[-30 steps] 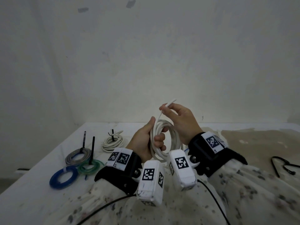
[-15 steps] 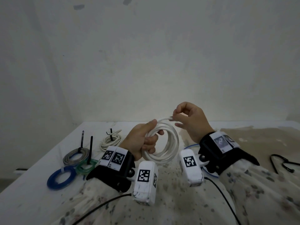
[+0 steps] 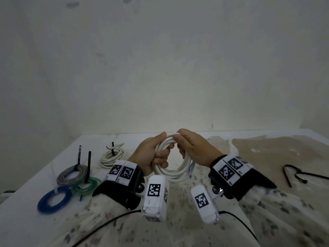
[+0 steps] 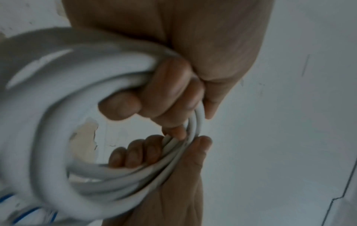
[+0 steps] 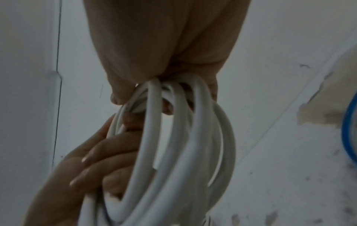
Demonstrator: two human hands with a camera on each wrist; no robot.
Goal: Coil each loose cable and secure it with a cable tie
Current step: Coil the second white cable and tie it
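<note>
Both hands clamp the white cable coil (image 3: 175, 172): left hand (image 3: 151, 155) bunches the loops, right hand (image 3: 194, 150) pins the top, keeping turns from springing loose.

Two hands, left hand (image 3: 149, 155) and right hand (image 3: 193, 148), one white coil (image 3: 173, 172) held between them, four tied coils on the table (image 3: 267, 157), white (image 3: 112, 155), grey (image 3: 71, 173), green (image 3: 85, 186), blue (image 3: 53, 199), three upright black cable ties (image 3: 88, 163), one loose black cable (image 3: 300, 174)
</note>
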